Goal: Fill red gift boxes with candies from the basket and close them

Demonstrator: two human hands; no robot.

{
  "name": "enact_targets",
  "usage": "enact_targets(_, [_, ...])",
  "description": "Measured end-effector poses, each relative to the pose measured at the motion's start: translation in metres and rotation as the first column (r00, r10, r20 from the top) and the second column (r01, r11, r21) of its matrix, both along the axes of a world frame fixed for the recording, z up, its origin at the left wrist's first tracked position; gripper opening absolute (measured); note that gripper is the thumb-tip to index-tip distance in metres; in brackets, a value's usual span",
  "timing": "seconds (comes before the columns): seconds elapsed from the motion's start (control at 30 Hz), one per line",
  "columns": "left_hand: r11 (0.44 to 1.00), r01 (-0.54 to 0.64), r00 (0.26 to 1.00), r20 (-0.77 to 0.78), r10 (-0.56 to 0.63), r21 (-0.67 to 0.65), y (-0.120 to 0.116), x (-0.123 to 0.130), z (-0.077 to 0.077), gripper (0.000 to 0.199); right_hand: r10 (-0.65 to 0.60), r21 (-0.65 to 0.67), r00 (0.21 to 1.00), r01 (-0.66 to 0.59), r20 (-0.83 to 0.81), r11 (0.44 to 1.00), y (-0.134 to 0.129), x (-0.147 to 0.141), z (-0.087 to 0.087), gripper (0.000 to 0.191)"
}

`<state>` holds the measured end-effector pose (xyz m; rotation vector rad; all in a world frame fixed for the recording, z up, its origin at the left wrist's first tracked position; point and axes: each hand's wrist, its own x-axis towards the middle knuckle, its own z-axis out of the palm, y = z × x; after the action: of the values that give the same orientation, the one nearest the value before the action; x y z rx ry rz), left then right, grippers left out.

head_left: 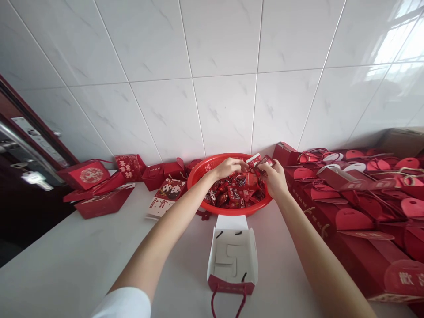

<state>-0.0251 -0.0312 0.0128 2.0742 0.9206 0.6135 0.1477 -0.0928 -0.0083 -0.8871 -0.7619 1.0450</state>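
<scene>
A red plastic basket (195, 176) stands against the wall, heaped with red-wrapped candies (232, 192). Over its left side reaches my left hand (230, 168), fingers apart and slightly bent above the candies, with no held thing showing. At the right rim my right hand (274, 179) pinches small red candy packets (264, 162) between thumb and fingers, lifted over the heap. In front of the basket lies an open gift box (233, 254), with a white inside, a dark red outer side and a red cord handle toward me. No candies show in it.
Many red gift boxes (357, 247) crowd the right side. More red boxes (99, 198) and a panda-printed card or box (170, 190) sit at the left. White tiles (225, 106) rise behind the table (109, 251). A door with keys (38, 179) is at far left.
</scene>
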Motion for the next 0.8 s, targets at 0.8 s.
enact_targets(0.8, [0.926,-0.337,0.936,0.165,0.310,0.169,0.020,-0.016,-0.004,0.020,0.097,0.017,0.994,-0.098,0.042,0.995,0.000,0.000,-0.001,0.020])
